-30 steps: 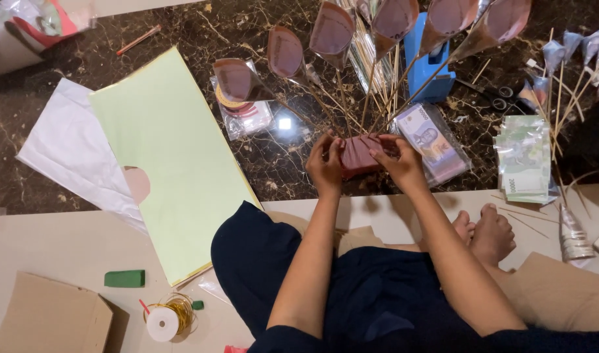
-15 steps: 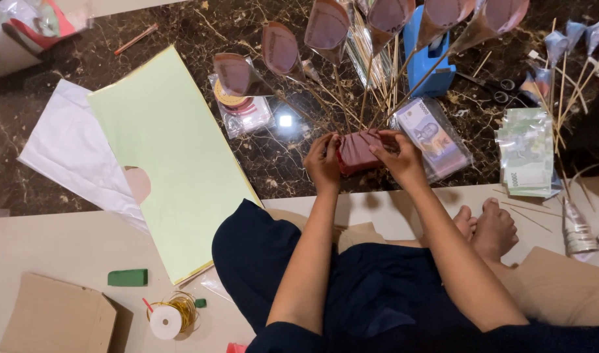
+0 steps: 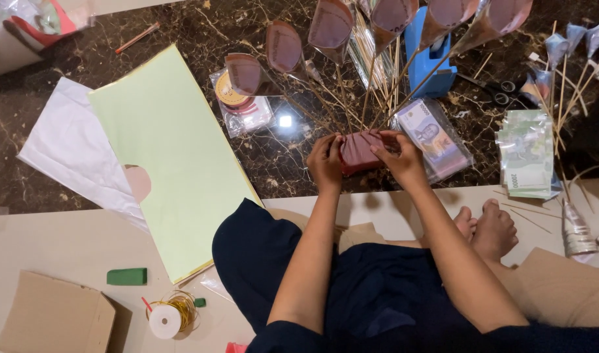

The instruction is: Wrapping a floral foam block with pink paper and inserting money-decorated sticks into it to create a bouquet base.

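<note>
A small maroon-wrapped block (image 3: 359, 149) sits on the dark marble floor with several thin wooden sticks rising from it, each topped by a rolled reddish paper cone (image 3: 330, 22). My left hand (image 3: 325, 163) grips the block's left side. My right hand (image 3: 399, 157) holds its right side, fingers over the top. Both forearms reach forward over my dark-clothed crossed legs.
A pale green sheet (image 3: 165, 150) lies over white paper (image 3: 71, 147) at left. Bagged banknotes (image 3: 437, 137), a green note stack (image 3: 525, 153), a blue tape dispenser (image 3: 430, 62), scissors (image 3: 502, 88), bagged tape rolls (image 3: 241, 101), gold wire spool (image 3: 172, 317), green block (image 3: 126, 276), cardboard (image 3: 54, 320).
My hands stay on the maroon block with only slight finger shifts. The view has drifted a little; the stick cones sway slightly.
</note>
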